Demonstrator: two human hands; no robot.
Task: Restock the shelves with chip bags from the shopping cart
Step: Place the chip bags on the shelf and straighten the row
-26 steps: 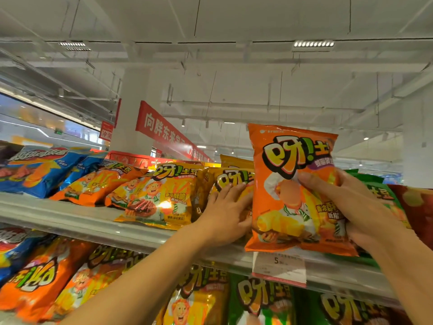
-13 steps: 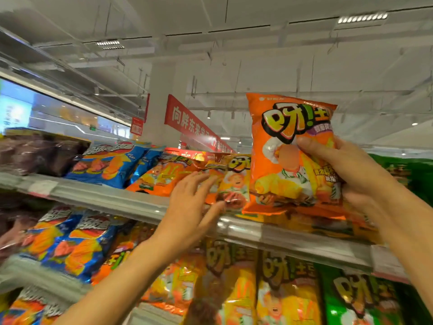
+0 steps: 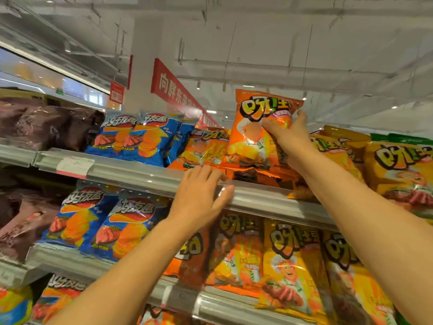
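My right hand [image 3: 289, 138] grips an orange chip bag [image 3: 253, 137] near its top and holds it upright over the top shelf [image 3: 140, 174], among other orange bags [image 3: 203, 151] lying there. My left hand [image 3: 200, 199] is spread with fingers apart and rests against the shelf's front rail, holding nothing. The shopping cart is out of view.
Blue chip bags [image 3: 138, 137] and dark brown bags [image 3: 44, 125] fill the top shelf to the left; yellow bags [image 3: 398, 170] lie to the right. The lower shelf [image 3: 98, 266] holds blue, orange and yellow bags. A red banner [image 3: 173, 90] hangs behind.
My view swung left and the shelves shifted right. My right hand carried the orange bag further in over the top shelf; my left hand dropped from the bags to the shelf rail.
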